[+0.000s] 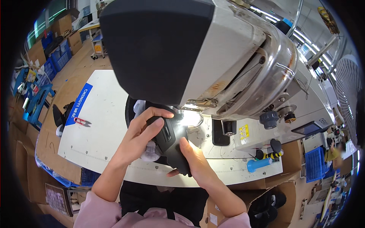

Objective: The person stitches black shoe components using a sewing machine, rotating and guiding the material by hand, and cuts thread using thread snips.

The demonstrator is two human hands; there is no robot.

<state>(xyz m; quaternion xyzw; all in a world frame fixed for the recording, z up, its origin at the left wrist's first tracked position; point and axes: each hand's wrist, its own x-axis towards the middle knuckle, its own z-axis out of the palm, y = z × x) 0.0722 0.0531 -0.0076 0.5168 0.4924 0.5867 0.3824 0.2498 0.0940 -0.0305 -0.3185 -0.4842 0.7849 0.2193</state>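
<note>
A black piece that looks like a shoe upper (172,141), with a slotted detail on its smooth face, lies under the lit needle area of a sewing machine (197,76). My left hand (141,131) grips its upper left part, thumb and forefinger curved over the edge near the presser foot. Lower down, my right hand (194,157) holds its right edge, thumb on top and a fingertip showing beneath. Pale grey-white material (151,152) pokes out beside and under the piece. The machine head hides the needle.
Red thread snips (82,121) lie on the white worktable (102,140) at the left. A phone-like black slab (221,133) and a blue cylinder (259,164) are at the right. A cardboard box with black shoes (268,209) stands lower right; blue crates (61,55) stand far left.
</note>
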